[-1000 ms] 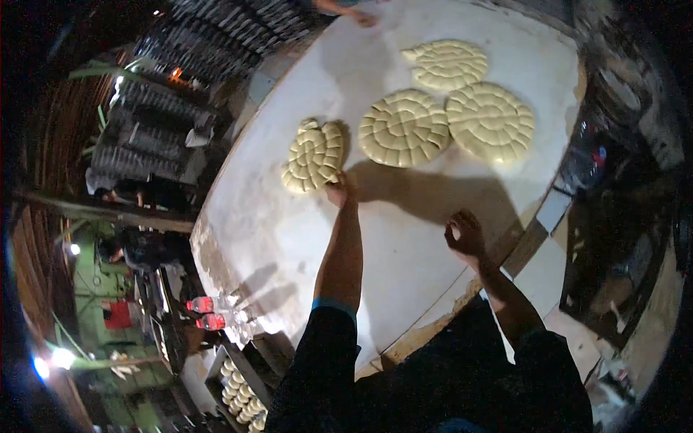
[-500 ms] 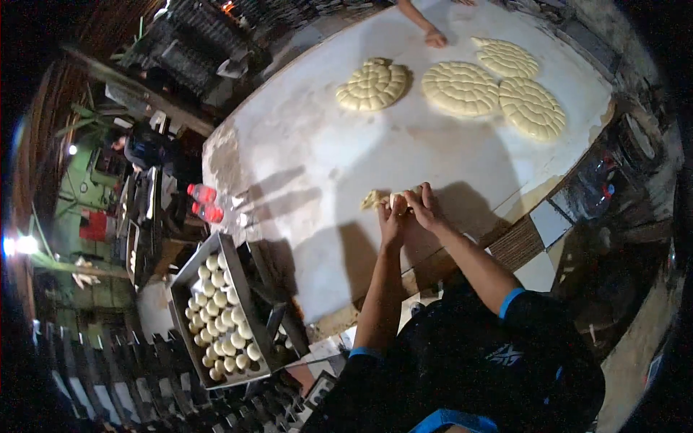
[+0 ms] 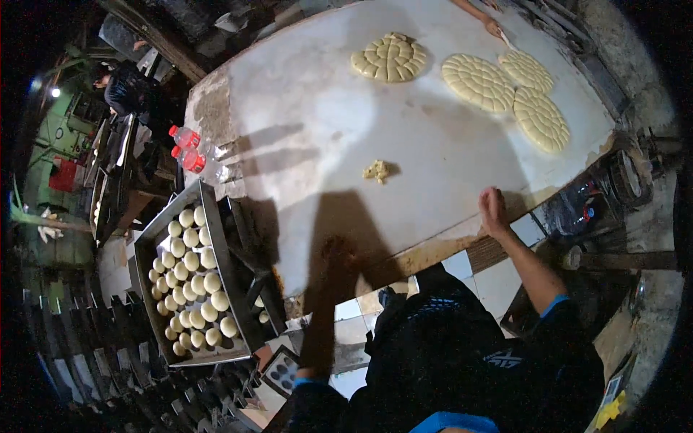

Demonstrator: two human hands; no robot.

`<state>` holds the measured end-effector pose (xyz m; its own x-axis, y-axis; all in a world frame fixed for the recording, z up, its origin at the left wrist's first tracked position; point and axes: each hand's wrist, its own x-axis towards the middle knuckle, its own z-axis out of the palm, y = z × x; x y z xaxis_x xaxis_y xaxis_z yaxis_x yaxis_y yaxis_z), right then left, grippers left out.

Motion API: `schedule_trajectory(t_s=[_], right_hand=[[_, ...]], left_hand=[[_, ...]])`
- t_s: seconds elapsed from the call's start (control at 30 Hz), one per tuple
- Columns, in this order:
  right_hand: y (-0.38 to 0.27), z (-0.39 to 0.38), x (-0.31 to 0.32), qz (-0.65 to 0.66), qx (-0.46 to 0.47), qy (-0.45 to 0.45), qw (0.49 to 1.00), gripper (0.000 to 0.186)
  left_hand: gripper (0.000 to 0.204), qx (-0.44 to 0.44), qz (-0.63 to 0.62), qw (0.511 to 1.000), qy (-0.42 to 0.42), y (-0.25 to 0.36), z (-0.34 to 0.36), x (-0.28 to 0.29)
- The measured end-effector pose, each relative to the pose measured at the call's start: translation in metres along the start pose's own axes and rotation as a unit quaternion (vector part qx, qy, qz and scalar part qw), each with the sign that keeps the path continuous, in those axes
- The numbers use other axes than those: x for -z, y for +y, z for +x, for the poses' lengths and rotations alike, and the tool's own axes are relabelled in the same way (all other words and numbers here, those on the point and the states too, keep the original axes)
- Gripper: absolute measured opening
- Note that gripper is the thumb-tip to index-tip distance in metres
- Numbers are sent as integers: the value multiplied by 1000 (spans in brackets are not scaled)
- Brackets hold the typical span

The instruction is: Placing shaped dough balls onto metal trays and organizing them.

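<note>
A small ragged scrap of dough (image 3: 376,171) lies alone near the middle of the pale worktable (image 3: 303,209). My right hand (image 3: 493,211) is over the table's near right edge, apart from the scrap; its fingers point upward, loosely extended, and nothing shows in them. In dark shadow at the near left edge is my left hand (image 3: 336,249), its fingers too dark to make out. To its left stands a deep metal tray (image 3: 232,289) with many round pale dough balls (image 3: 190,289).
Flat dough rounds cut in segments lie across the table: one alone (image 3: 390,58), and a cluster of three (image 3: 478,81) at far right. Another person's hand (image 3: 493,27) holds a thin pale tool by the cluster. Two red-labelled bottles (image 3: 189,148) are at the left edge.
Both hands have parted from the dough: the right moved right, the left moved left and nearer me. The scrap stays on the table. The other person's hand moved right toward the cluster.
</note>
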<state>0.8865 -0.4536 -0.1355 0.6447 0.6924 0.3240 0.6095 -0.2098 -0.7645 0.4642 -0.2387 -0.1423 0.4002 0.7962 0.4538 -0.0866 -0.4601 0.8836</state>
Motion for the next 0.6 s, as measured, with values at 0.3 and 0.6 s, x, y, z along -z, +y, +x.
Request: schedule_trajectory(t_s=[0.3,0.6], right_hand=[[-5,116,-51,-117,131,-45,983,24],[44,98,17,-47,253,-192,947,23]], left_hand=[[40,28,327,939,-105,-8,121,-141],[20,233,360,858,-284,-21,-20,-70]])
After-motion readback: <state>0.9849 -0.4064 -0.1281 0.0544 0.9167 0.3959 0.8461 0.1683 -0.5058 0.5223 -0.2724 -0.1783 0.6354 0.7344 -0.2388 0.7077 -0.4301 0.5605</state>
